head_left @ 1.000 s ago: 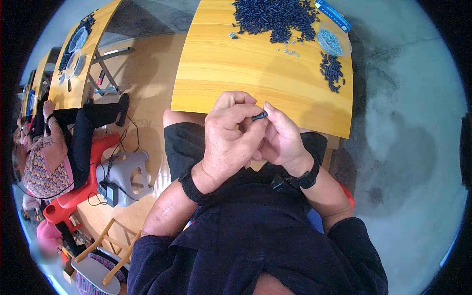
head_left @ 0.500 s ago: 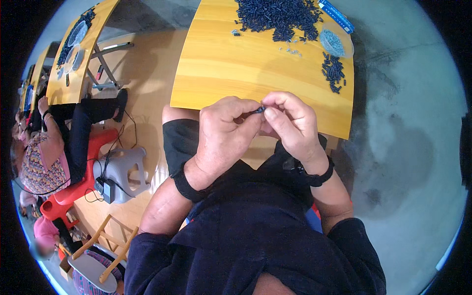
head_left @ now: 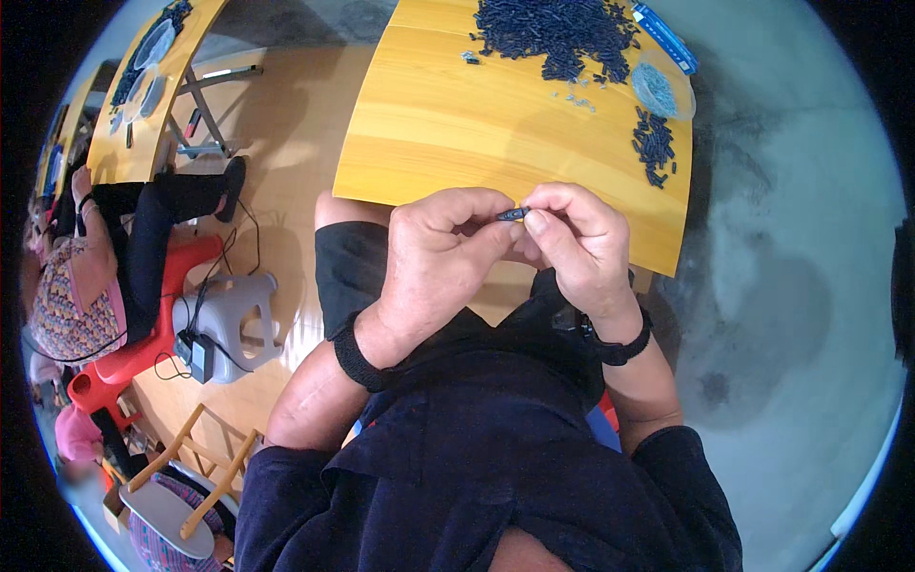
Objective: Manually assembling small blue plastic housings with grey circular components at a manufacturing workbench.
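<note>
Between the fingertips of both hands is a small black cylindrical piece [head_left: 513, 214], held just off the table's near edge. My left hand [head_left: 443, 250] pinches its left end between thumb and fingers. On its right end, my right hand [head_left: 581, 246] closes with thumb and forefinger, and whatever lies beneath those tips is hidden. Ahead on the yellow wooden table [head_left: 429, 124] spreads a large heap of similar black pieces [head_left: 553, 33]. A smaller pile of them [head_left: 655, 148] lies at the right, below a clear tub [head_left: 658, 88] of small light-blue parts.
A blue box [head_left: 665, 40] lies at the table's far right edge, and tiny silvery bits [head_left: 575, 99] are scattered near the heap. To the left are a grey stool [head_left: 229, 324], a red stool [head_left: 143, 348], a wooden chair [head_left: 195, 477] and a person [head_left: 81, 296] at another table.
Both hands have shifted slightly right with the black piece, which now shows more of its length between the fingertips. The whole view has turned a little.
</note>
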The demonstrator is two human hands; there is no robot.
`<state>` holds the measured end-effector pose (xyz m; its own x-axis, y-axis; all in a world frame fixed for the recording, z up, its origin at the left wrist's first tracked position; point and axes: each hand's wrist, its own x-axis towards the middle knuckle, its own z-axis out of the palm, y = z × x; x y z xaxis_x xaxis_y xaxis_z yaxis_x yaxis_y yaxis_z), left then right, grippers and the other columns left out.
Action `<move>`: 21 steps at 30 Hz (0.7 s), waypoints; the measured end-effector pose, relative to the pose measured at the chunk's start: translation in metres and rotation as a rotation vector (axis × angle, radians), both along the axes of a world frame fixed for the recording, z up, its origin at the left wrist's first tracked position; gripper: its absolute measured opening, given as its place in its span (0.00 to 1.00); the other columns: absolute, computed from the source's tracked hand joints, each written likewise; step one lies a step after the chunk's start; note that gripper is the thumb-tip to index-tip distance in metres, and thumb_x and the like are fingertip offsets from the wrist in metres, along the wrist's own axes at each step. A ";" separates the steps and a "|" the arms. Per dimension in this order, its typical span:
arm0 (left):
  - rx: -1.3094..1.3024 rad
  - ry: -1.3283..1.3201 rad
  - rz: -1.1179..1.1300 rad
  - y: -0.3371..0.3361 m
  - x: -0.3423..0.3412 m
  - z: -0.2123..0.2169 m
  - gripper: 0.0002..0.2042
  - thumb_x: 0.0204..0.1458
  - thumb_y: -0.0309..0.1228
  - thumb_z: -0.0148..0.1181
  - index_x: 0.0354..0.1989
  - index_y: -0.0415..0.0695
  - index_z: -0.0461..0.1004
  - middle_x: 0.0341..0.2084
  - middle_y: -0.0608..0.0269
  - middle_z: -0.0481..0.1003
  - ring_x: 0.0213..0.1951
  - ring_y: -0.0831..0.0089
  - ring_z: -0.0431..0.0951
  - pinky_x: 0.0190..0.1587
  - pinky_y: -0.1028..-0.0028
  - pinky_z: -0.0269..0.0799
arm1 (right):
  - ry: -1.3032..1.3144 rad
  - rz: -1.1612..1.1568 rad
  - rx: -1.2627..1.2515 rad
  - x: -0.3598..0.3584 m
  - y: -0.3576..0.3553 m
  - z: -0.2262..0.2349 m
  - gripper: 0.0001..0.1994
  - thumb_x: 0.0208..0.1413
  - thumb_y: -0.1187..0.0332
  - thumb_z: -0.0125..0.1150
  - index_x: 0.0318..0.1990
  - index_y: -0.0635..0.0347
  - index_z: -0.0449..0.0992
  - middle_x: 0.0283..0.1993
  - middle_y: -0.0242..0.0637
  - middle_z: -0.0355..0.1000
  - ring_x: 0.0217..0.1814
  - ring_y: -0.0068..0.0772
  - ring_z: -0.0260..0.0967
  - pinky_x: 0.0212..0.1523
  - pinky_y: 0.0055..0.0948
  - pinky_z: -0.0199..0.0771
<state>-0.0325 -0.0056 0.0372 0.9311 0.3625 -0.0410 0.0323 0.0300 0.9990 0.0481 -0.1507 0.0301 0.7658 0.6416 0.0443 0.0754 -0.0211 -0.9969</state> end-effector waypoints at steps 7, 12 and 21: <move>-0.045 -0.057 -0.035 0.003 -0.003 0.004 0.03 0.49 0.18 0.60 0.33 0.32 0.77 0.25 0.58 0.79 0.30 0.76 0.80 0.33 0.80 0.76 | 0.025 0.021 0.013 -0.002 0.002 0.003 0.04 0.58 0.75 0.54 0.38 0.66 0.72 0.28 0.29 0.70 0.26 0.14 0.64 0.27 0.17 0.66; -0.010 -0.062 -0.029 0.003 -0.005 -0.003 0.03 0.49 0.18 0.61 0.32 0.32 0.77 0.25 0.57 0.79 0.30 0.75 0.81 0.33 0.80 0.76 | 0.055 0.062 0.000 -0.001 0.000 0.003 0.04 0.59 0.75 0.53 0.38 0.66 0.72 0.26 0.29 0.69 0.25 0.15 0.64 0.26 0.17 0.66; 0.060 -0.070 -0.036 0.005 -0.004 -0.003 0.03 0.48 0.17 0.61 0.32 0.33 0.77 0.25 0.57 0.79 0.30 0.75 0.81 0.33 0.80 0.76 | -0.033 0.090 -0.069 0.002 0.000 -0.003 0.05 0.60 0.72 0.54 0.36 0.65 0.72 0.23 0.29 0.67 0.23 0.16 0.61 0.25 0.19 0.64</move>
<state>-0.0363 -0.0001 0.0343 0.9433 0.3288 0.0450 -0.0374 -0.0295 0.9989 0.0506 -0.1508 0.0272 0.7038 0.7101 0.0215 0.1127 -0.0816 -0.9903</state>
